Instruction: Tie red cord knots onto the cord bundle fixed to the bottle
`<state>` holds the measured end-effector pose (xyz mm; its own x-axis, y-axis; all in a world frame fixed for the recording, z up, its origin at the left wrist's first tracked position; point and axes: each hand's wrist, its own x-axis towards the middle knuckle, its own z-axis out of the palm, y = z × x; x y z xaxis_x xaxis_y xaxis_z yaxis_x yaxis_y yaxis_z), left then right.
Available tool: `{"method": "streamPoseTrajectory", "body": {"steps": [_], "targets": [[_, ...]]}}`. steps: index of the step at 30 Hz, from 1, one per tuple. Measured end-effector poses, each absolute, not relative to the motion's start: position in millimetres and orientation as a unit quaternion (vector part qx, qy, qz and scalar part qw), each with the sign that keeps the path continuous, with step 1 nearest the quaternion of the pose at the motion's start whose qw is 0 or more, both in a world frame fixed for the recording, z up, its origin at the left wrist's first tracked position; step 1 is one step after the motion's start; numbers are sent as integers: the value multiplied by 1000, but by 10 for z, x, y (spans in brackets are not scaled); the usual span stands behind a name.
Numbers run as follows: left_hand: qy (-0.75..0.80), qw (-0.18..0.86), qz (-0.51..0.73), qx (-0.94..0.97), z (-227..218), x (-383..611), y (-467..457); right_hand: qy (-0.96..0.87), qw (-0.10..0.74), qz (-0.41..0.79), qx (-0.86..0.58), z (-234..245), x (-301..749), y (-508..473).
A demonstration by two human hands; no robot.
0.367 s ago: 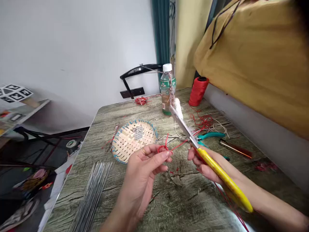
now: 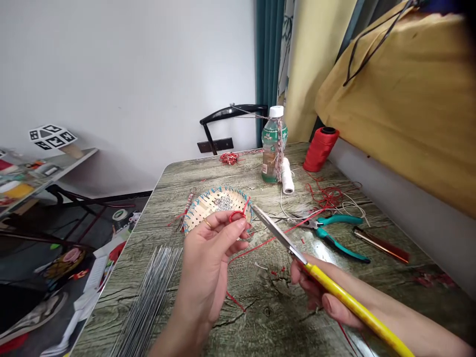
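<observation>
My left hand (image 2: 208, 263) is raised over the wooden table (image 2: 267, 307), fingers pinched on a small loop of red cord (image 2: 236, 216). My right hand (image 2: 323, 295) grips yellow-handled scissors (image 2: 334, 290); the metal blades (image 2: 273, 230) point up and left, their tip close to the red loop. A loose red strand (image 2: 260, 244) runs under the blades toward the pliers.
A small woven basket (image 2: 201, 210) with silver bits sits behind my left hand. Metal wires (image 2: 148, 297) lie at the left edge. Teal pliers (image 2: 334, 230), a green bottle (image 2: 271, 148), white thread spool (image 2: 286, 178), red spool (image 2: 320, 148) and red scraps lie beyond.
The scissors have dropped lower and their tip swung left toward the red loop. My left hand rose slightly with the loop; the view shifted right.
</observation>
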<state>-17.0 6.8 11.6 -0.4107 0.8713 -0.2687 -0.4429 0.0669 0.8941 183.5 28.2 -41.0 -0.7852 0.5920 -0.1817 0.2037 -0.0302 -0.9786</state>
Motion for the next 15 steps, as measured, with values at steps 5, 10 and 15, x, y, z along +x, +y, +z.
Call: {"method": "streamPoseTrajectory", "body": {"steps": [5,10,15], "targets": [[551,493,628,243,89,-137,55,-693,104,640,-314,-139,1752,251],[555,518,590,272,86,-101,35,-692,88,631,-340,-148,1719,234],[563,528,572,278,86,-93,31,-724,89,589,-348,-194,1726,223]]}}
